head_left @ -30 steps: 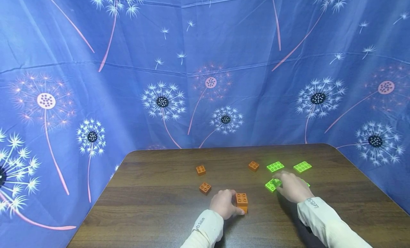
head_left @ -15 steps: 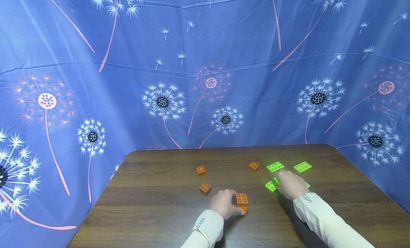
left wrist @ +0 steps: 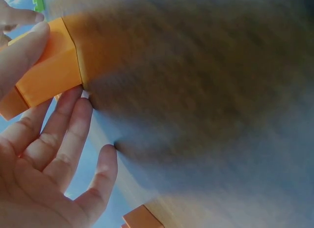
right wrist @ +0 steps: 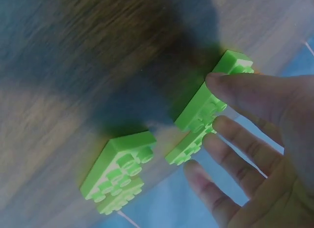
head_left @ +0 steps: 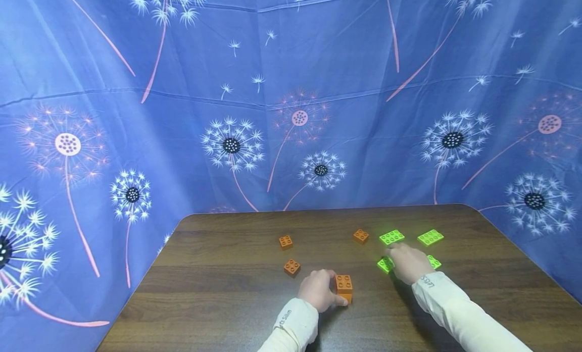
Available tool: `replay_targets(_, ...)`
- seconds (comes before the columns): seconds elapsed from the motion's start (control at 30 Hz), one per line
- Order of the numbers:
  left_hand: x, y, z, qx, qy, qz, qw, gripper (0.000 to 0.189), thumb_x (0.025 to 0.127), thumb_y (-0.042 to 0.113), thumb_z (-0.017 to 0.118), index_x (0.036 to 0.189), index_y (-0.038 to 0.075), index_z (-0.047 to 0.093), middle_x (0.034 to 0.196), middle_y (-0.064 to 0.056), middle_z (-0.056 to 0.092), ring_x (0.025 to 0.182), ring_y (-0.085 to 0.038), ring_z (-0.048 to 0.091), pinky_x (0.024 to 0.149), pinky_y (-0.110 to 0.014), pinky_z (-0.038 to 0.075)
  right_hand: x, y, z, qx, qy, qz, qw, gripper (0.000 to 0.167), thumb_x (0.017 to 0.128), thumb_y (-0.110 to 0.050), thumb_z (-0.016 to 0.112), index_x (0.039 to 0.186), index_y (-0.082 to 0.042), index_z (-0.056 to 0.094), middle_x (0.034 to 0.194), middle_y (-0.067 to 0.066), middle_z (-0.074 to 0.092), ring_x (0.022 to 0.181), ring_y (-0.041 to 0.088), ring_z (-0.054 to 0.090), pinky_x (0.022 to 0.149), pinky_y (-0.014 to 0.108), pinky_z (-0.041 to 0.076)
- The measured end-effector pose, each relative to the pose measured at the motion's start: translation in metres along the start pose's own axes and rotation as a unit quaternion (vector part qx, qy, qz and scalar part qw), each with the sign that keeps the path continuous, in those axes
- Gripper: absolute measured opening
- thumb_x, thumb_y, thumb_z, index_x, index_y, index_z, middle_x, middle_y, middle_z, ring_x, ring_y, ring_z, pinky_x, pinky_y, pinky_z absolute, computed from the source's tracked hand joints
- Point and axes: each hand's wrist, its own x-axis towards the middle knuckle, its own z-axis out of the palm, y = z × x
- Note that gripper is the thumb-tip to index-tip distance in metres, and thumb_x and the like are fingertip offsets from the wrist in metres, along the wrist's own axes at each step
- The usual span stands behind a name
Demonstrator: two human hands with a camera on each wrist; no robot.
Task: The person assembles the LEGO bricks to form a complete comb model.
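Bright light across the blue cloth (head_left: 273, 54) in the head view, flowers (head_left: 67, 144) stretching toward the edges! The surface (head_left: 213, 296) sits darker, soft sheen up front, shadow beside the right sleeve (head_left: 459, 311). Over to the left wrist view: hazy, wood grain smeared, dark streaks off the fingers (left wrist: 76, 138), orange glow reflected beside the block (left wrist: 53, 76).

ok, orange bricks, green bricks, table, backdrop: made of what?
Orange bricks: likely plastic, satin; moulded studs, crisp edges.
Green bricks: likely plastic too, satin; same studs.
Table: wood or wood-look laminate, slight sheen; brown grain.
Backdrop: probably fabric, fairly matte; creases and folds.
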Motion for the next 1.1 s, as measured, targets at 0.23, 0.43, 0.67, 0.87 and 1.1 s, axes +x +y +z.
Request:
replay_targets(0.23,0.001,-0.001,0.002,-0.007,0.002,-0.002,1.0,0.051,0.067,0.027,0.096,0.108,0.007,0.073,0.091,-0.006,0.071,0.083,-0.024,0.068,0.078,-0.038,0.055,0.002,0.001,0.002,-0.036,0.0,-0.023,0.9991,0.041,0.065,0.017,0.07,0.096,-0.009,0.076,0.092,0.011,0.069,0.082,0.035,0.067,0.061,0.048,0.056)
replay_targets(0.43,0.001,0.0,0.002,-0.007,-0.006,-0.007,0.9999,0.052,0.069,0.027,0.095,0.111,0.006,0.072,0.095,-0.007,0.072,0.088,-0.026,0.068,0.081,-0.04,0.055,0.003,0.005,0.007,-0.044,-0.008,-0.03,0.9986,0.036,0.07,0.014,0.072,0.097,-0.01,0.076,0.092,0.012,0.072,0.085,0.034,0.068,0.065,0.05,0.057)
replay_targets(0.67,0.002,0.0,0.001,-0.007,-0.007,-0.007,0.9999,0.053,0.069,0.027,0.095,0.112,0.006,0.073,0.096,-0.007,0.073,0.089,-0.026,0.069,0.082,-0.04,0.055,0.003,0.006,0.006,-0.039,-0.005,-0.038,0.9985,0.031,0.071,0.01,0.074,0.093,-0.011,0.075,0.084,0.009,0.071,0.078,0.033,0.067,0.061,0.048,0.056)
replay_targets(0.87,0.002,0.0,0.002,-0.006,-0.004,-0.004,1.0,0.051,0.069,0.027,0.095,0.109,0.006,0.073,0.092,-0.005,0.072,0.085,-0.024,0.068,0.079,-0.039,0.055,0.001,0.008,0.008,-0.041,0.003,-0.042,0.9983,0.031,0.07,0.007,0.078,0.095,-0.012,0.076,0.089,0.008,0.072,0.081,0.031,0.067,0.064,0.047,0.056)
replay_targets(1.1,0.0,0.0,0.001,-0.008,-0.004,-0.007,0.9999,0.051,0.069,0.026,0.095,0.11,0.006,0.073,0.094,-0.006,0.072,0.087,-0.025,0.068,0.081,-0.04,0.055,-0.001,0.01,0.009,-0.025,-0.005,-0.036,0.9991,0.033,0.071,-0.012,0.088,0.101,-0.005,0.075,0.099,0.013,0.071,0.089,0.035,0.068,0.073,0.05,0.057)
